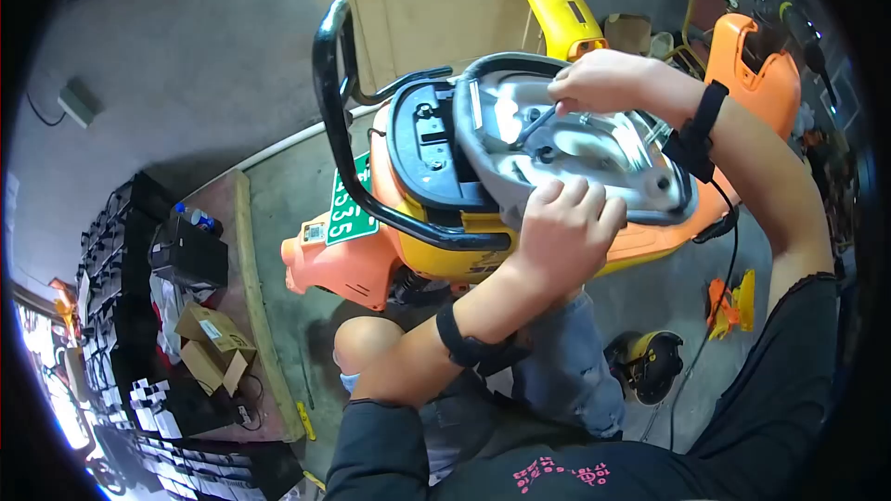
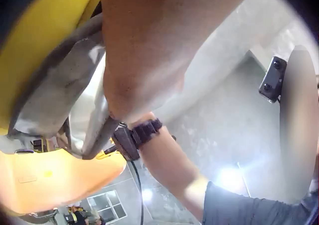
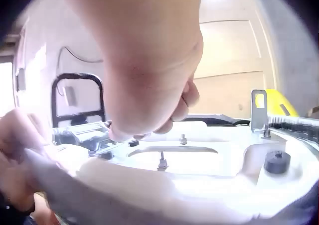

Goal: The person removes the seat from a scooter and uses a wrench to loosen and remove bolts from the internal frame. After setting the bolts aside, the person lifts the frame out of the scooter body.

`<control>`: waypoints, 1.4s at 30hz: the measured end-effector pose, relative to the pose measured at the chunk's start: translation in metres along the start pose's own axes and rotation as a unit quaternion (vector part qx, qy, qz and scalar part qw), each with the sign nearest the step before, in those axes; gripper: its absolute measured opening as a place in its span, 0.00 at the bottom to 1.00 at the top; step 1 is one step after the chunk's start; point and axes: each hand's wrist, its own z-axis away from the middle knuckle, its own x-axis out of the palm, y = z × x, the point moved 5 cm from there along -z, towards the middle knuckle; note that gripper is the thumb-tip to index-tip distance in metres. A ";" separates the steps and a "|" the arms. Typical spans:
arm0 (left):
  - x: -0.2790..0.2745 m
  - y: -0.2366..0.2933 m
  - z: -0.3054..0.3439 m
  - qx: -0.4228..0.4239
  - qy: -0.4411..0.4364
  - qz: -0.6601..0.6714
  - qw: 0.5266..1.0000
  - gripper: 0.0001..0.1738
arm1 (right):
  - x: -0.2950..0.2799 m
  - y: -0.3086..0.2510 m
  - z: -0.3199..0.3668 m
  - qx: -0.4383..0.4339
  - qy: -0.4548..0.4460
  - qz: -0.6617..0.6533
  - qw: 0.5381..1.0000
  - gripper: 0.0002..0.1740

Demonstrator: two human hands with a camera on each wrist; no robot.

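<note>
An upturned scooter seat [image 1: 501,167] lies tilted over the scooter's orange and yellow body [image 1: 422,246], its pale underside facing up. Curled over the seat's near edge, my left hand [image 1: 571,227] grips it; that hand also shows at the left of the right wrist view [image 3: 22,140]. My right hand [image 1: 603,82] pinches a slim grey metal hand tool [image 1: 536,127], which slants down to the seat's underside. Its exact kind I cannot tell. In the right wrist view, black rubber bumpers [image 3: 277,162] and threaded studs [image 3: 162,161] stand on the underside, and my right hand hides the tool.
A black grab rail [image 1: 334,130] rises at the scooter's rear, beside a green number plate [image 1: 348,209]. Behind stands a yellow body panel [image 1: 561,14]. On the floor are a black-and-yellow round object [image 1: 645,366] and orange-yellow parts [image 1: 733,304]. A cardboard box [image 1: 218,339] lies left.
</note>
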 end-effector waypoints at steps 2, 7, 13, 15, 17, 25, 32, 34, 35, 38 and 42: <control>-0.008 0.001 0.001 0.031 0.004 0.032 0.999 0.12 | 0.003 0.013 -0.011 -0.041 0.060 -0.014 0.997 0.12; -0.010 -0.010 0.006 0.005 0.034 0.035 0.999 0.10 | -0.006 0.000 -0.058 -0.074 0.136 0.049 0.987 0.10; 0.003 -0.008 0.005 -0.003 0.017 -0.028 0.999 0.11 | -0.033 -0.022 -0.080 -0.130 0.151 0.046 0.979 0.05; 0.001 -0.007 0.001 0.001 0.008 -0.040 0.999 0.12 | -0.029 -0.021 -0.085 -0.126 0.140 0.038 0.981 0.05; -0.006 -0.008 -0.004 -0.015 -0.018 -0.017 1.000 0.13 | -0.020 -0.020 -0.087 -0.150 0.170 -0.018 0.974 0.06; -0.057 -0.115 -0.016 -0.172 -0.041 0.067 0.982 0.13 | -0.026 -0.031 -0.067 -0.096 0.098 -0.043 0.990 0.19; -0.031 -0.137 -0.005 -0.223 -0.228 0.057 0.946 0.32 | -0.021 -0.058 -0.080 -0.049 0.097 0.102 0.989 0.19; -0.028 -0.145 -0.007 -0.221 -0.226 0.065 0.946 0.31 | -0.021 -0.059 -0.081 -0.048 0.092 0.100 0.990 0.20; -0.026 -0.148 -0.007 -0.238 -0.236 0.070 0.940 0.29 | -0.022 -0.058 -0.081 -0.046 0.093 0.098 0.990 0.22; -0.027 -0.149 -0.007 -0.295 -0.256 0.060 0.919 0.25 | -0.023 -0.057 -0.079 -0.049 0.087 0.085 0.991 0.21; -0.035 -0.143 -0.008 -0.327 -0.207 0.032 0.922 0.20 | -0.024 -0.059 -0.081 -0.053 0.088 0.096 0.990 0.21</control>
